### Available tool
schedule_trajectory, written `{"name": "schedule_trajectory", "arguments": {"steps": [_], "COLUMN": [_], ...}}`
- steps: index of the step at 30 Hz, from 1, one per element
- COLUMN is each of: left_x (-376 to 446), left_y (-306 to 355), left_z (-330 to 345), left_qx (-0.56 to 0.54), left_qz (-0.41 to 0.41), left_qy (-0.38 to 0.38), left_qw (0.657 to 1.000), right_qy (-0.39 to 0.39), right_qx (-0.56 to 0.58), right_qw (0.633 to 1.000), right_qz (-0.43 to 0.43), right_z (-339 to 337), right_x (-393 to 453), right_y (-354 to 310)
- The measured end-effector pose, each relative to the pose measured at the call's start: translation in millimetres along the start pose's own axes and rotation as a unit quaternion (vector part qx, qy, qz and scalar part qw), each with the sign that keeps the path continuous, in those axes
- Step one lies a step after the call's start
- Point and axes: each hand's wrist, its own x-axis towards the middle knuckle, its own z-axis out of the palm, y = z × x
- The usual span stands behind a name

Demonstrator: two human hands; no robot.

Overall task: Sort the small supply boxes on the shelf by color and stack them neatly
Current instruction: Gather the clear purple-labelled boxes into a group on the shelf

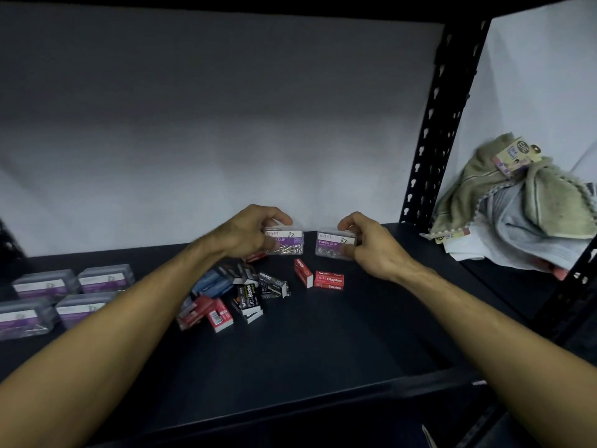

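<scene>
We pinch one clip box per hand: left hand (248,234) on left box (286,242), right hand (371,245) on right box (334,244), both at the shelf (323,344) back. Staple boxes (245,292) piled below, two red ones (323,279) apart. Four clip boxes (64,295) grouped far left. Towels (523,202) right.

The dark shelf (323,350) carries four clear paper-clip boxes (64,295) at left, a jumble of staple boxes (245,292) mid-shelf, and two red boxes (323,278) beside it.
</scene>
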Motion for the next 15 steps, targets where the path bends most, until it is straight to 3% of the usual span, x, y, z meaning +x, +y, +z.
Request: {"name": "schedule_trajectory", "arguments": {"steps": [15], "left_x": [-122], "left_y": [-13], "left_z": [-72], "left_qx": [0.019], "left_qz": [-0.038], "left_qy": [0.061], "left_qw": [0.997], "right_qy": [-0.049], "right_qx": [-0.008], "right_qw": [0.995], "right_qz": [-0.084], "right_z": [44], "right_x": [-27], "right_y": [-98]}}
